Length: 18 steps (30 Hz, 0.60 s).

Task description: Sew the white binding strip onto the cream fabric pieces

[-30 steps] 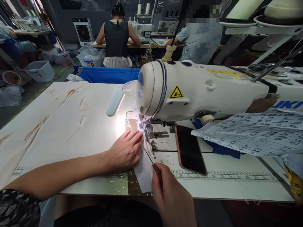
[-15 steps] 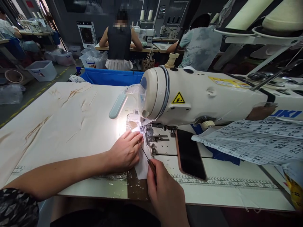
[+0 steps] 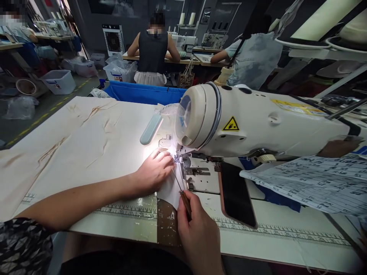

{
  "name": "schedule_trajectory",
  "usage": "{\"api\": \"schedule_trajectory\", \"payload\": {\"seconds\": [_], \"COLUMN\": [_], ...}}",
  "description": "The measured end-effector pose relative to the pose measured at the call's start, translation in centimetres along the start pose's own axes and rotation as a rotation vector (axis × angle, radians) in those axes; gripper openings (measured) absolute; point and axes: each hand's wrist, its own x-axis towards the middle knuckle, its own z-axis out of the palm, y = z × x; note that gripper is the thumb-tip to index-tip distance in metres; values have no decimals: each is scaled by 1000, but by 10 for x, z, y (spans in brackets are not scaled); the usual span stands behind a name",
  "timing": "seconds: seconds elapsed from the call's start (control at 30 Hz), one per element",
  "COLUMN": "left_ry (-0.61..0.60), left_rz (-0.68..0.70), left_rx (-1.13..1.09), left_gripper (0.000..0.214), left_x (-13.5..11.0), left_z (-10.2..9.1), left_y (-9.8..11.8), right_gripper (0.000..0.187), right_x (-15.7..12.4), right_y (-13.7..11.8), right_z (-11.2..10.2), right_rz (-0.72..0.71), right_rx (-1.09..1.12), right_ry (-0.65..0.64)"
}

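My right hand (image 3: 200,229) is wrapped round the wooden handle of an awl (image 3: 185,202). The awl's thin metal shaft points forward, its tip close to the fingers of my left hand (image 3: 155,170). Those left fingers are bent and close together, pressing a white piece of fabric (image 3: 169,193) to the bed just left of the presser foot (image 3: 177,157). My left hand covers part of the fabric. Above it is the white head of a sewing machine (image 3: 197,114), its lamp shining brightly on the needle area.
A phone (image 3: 237,194) lies right of the needle plate, beside printed paper sheets (image 3: 309,183). A pale blue-green strip-shaped object (image 3: 151,129) rests behind my left hand. Beyond the table (image 3: 94,152) hangs a blue cloth bin (image 3: 143,92). Other people sit at machines farther back.
The view has swung slightly left, so the machine appears farther right. The fabric's near end has moved forward toward the needle. Both hands keep their holds.
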Motion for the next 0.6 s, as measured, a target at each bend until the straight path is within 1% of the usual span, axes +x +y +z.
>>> {"api": "schedule_trajectory", "payload": {"seconds": [0.07,0.13,0.27,0.4,0.5,0.6], "left_ry": [19,17,-3,42,42,10], "left_rz": [20,21,30,60,63,75], "left_rx": [21,22,-63,-99,-75,-43], "left_gripper": [38,38,28,27,29,34], "left_x": [-1,-2,-4,-8,-9,-8], "left_z": [-1,-3,-7,-5,-4,-5], "left_y": [-2,1,14,24,24,23], "right_gripper": [38,37,37,37,36,35], "right_x": [-3,-4,-4,-8,-16,-25], "right_y": [0,0,0,0,6,18], "right_z": [0,0,-1,-4,-7,-9], "right_rz": [26,33,8,3,51,179], "right_rx": [39,45,27,21,60,126], "right_ry": [-10,-9,1,7,-12,-23]}}
